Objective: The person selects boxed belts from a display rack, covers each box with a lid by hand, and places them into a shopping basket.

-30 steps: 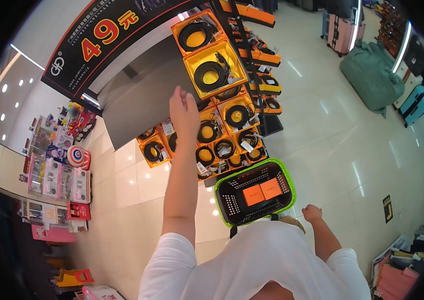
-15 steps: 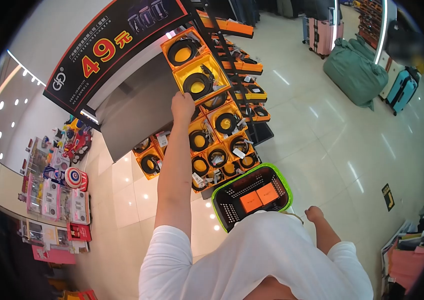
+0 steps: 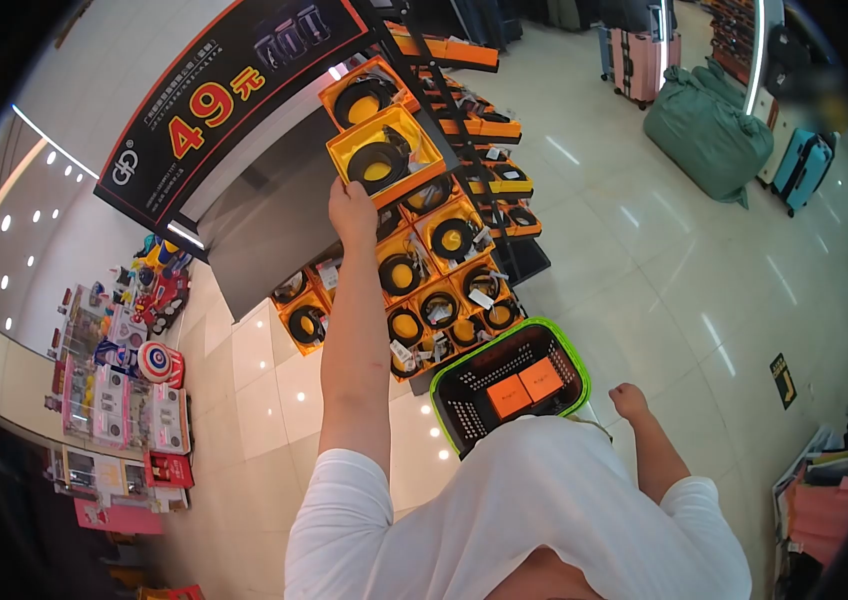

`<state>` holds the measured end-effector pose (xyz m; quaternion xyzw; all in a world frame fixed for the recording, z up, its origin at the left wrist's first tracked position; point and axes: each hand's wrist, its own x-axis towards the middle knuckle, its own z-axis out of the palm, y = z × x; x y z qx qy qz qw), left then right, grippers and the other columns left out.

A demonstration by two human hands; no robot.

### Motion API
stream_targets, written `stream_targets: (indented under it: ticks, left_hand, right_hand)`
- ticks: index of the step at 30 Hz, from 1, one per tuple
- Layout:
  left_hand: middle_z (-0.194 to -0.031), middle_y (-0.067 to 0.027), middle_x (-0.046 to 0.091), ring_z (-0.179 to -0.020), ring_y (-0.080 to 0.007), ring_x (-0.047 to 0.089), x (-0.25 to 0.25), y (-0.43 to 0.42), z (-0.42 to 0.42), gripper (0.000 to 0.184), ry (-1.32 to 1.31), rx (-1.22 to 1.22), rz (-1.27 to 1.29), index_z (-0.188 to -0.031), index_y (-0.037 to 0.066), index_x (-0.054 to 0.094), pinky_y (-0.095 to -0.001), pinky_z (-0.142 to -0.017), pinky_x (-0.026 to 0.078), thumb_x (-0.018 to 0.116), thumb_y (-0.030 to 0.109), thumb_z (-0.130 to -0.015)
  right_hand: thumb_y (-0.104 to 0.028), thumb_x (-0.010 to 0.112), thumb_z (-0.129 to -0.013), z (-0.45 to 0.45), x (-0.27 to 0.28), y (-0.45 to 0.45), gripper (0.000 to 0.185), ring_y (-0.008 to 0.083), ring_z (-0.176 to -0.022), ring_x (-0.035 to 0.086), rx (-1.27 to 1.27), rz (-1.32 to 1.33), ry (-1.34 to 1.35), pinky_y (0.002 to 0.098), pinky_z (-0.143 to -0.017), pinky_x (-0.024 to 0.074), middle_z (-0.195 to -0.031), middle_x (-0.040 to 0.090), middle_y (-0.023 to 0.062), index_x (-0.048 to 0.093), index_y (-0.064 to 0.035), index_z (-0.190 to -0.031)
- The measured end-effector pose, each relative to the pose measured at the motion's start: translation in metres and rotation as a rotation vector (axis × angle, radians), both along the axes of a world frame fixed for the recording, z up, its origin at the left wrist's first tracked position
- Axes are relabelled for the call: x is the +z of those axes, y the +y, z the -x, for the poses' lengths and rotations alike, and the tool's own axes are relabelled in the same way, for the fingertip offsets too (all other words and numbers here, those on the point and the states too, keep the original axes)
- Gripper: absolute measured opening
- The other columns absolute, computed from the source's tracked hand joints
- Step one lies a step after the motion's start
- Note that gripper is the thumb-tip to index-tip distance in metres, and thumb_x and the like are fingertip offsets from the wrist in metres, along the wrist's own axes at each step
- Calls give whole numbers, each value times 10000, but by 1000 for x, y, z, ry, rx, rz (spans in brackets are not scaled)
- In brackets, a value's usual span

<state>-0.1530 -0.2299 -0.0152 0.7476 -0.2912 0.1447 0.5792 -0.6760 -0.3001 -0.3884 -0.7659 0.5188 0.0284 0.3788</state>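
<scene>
My left hand [image 3: 352,212] reaches up to the display rack and grips the lower-left edge of an open orange box [image 3: 426,178]. A coiled black belt [image 3: 378,162] lies in that box, around a yellow insert. The box overlaps the rack's upper boxes in view; whether it still rests on them I cannot tell. My right hand [image 3: 629,402] is closed in a fist beside the shopping basket [image 3: 584,385], apart from its rim, with nothing visible in it. Two closed orange boxes [image 3: 526,388] lie in this black basket with a green rim.
More boxed belts [image 3: 454,240] fill the rack below and beside my left hand. A black price sign [image 3: 159,160] arches over the rack. Toys [image 3: 159,362] stand at the left. A green bag [image 3: 709,130] and suitcases [image 3: 802,175] are at the upper right, folded clothes [image 3: 829,505] at lower right.
My left hand has moved the belt box left relative to the rack, showing more of the boxes behind it. My right hand stays closed beside the basket. The view has shifted slightly.
</scene>
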Motion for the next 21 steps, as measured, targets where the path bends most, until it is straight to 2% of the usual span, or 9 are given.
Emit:
stream_targets:
  ticks: [5,7,9,11,13,14,16,20,21]
  left_hand:
    - [-900,-87,618,-795,-154,553,6,32,29,340,141,-118,153,-1133,-59,572,-287,-740,436,393,98,-890]
    - [-898,-81,615,-801,-149,553,3,47,49,337,184,-135,160,-1141,-58,565,-284,-740,438,397,95,-892]
    - [-937,-79,619,-826,-137,558,-5,60,74,339,237,-146,178,-1163,-58,551,-274,-741,439,399,91,-899]
    - [-974,-80,617,-841,-121,557,-8,70,108,344,300,-184,204,-1185,-51,540,-259,-733,443,392,90,-909]
    - [-1007,-80,611,-850,-105,551,-29,84,129,343,215,-286,141,-1198,-42,534,-242,-734,445,390,87,-915]
    - [-1017,-82,609,-858,-107,550,-29,92,151,346,289,-275,76,-1213,-37,526,-240,-744,445,390,85,-920]
    - [-1036,-82,605,-865,-110,551,-38,103,188,357,390,-297,19,-1249,-32,503,-237,-756,445,397,86,-929]
    - [-1064,-104,565,-924,-137,539,-67,118,228,419,415,-390,-141,-1333,-36,417,-266,-808,441,435,111,-942]
    - [-1063,-112,554,-937,-150,538,-67,121,234,432,442,-396,-220,-1346,-34,399,-275,-834,437,443,118,-944]
  right_hand:
    - [-303,569,-831,-32,53,-2,356,333,-885,642,-53,-69,-185,402,-804,491,-910,667,210,668,22,-939]
    - [-293,560,-887,-59,97,1,354,228,-903,634,-147,-274,-519,328,-819,477,-937,674,140,648,27,-1010]
    - [-337,527,-941,-88,141,3,417,173,-971,590,-98,-368,-743,298,-872,447,-1043,641,107,586,18,-1153]
    - [-405,510,-951,-116,193,10,544,196,-1060,559,-108,-540,-1004,325,-935,427,-1190,574,141,456,-9,-1319]
    - [-448,501,-946,-137,236,14,674,210,-1112,531,-29,-646,-1238,348,-981,408,-1298,487,150,279,-43,-1437]
    - [-448,501,-946,-142,253,18,674,210,-1112,531,-25,-653,-1227,348,-981,408,-1298,487,150,279,-43,-1437]
    - [-378,529,-943,-149,277,23,724,207,-1155,508,130,-834,-1504,352,-1015,388,-1357,430,138,161,-61,-1480]
    - [-195,559,-923,-155,301,31,713,205,-1234,456,-3,-671,-1350,366,-1023,391,-1395,401,128,144,-51,-1485]
    - [-195,559,-923,-151,304,32,713,205,-1234,456,4,-672,-1334,366,-1023,391,-1395,401,128,144,-51,-1485]
